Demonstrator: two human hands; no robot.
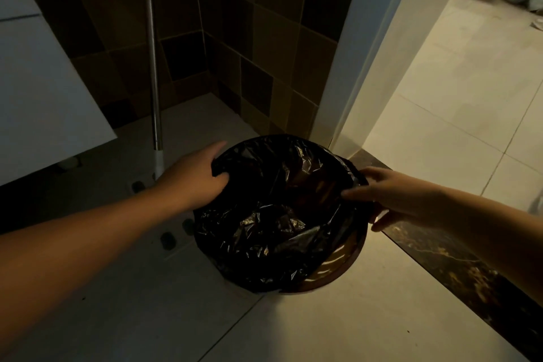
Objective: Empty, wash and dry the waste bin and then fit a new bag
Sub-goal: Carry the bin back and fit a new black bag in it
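At lower centre of the frame, my left hand (195, 178) and right hand (395, 195) pinch the crinkled black plastic bag (264, 214) over the round brown waste bin (338, 266), apparently fitting it, its near-right rim still uncovered.

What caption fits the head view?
Both hands, left and right, hold a black bag over the bin.

Pale tiled floor (323, 317) carries a round brown bin (338, 266) lined with a black bag (264, 229), a mop pole (154, 97) standing behind it, and a dark marble threshold strip (455, 261) at right.
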